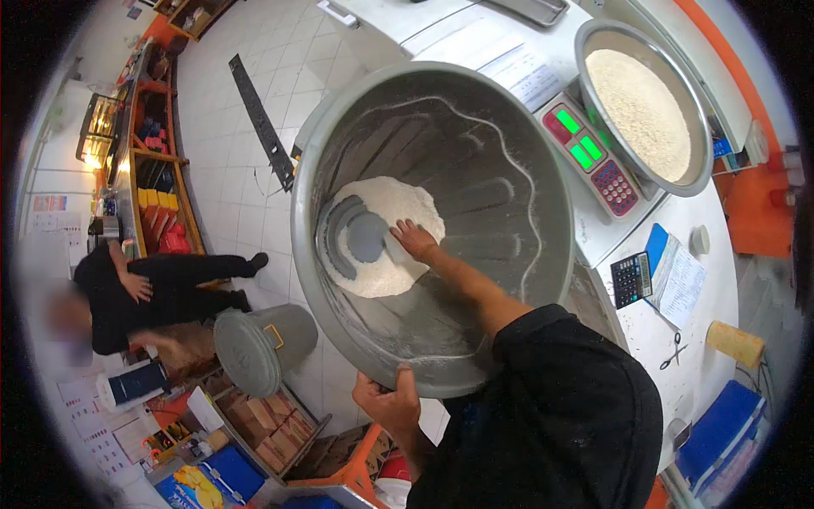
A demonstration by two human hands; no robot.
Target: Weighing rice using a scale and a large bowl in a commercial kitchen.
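Note:
A large grey plastic bin [547,254] is tilted toward me, its mouth facing up at my chest. White flour-like powder [407,197] lies at the bottom, around a raised round part [367,237] of the base. My right hand [416,240] reaches deep inside with fingers extended, touching the powder beside that round part. What lies under its palm is hard to make out. At the near rim, my left hand [389,399] grips the edge, thumb over the lip. To the right, a steel bowl [580,70] of pale powder [639,114] rests on a digital scale [591,156] with lit green displays.
On the white table [661,375] are a calculator [631,280], papers [683,289], scissors [674,353] and a yellow roll [736,343]. A lidded grey bin [248,353] stands on the tiled floor at left. Beyond it is another person [165,286] in dark clothes, near shelves [152,153].

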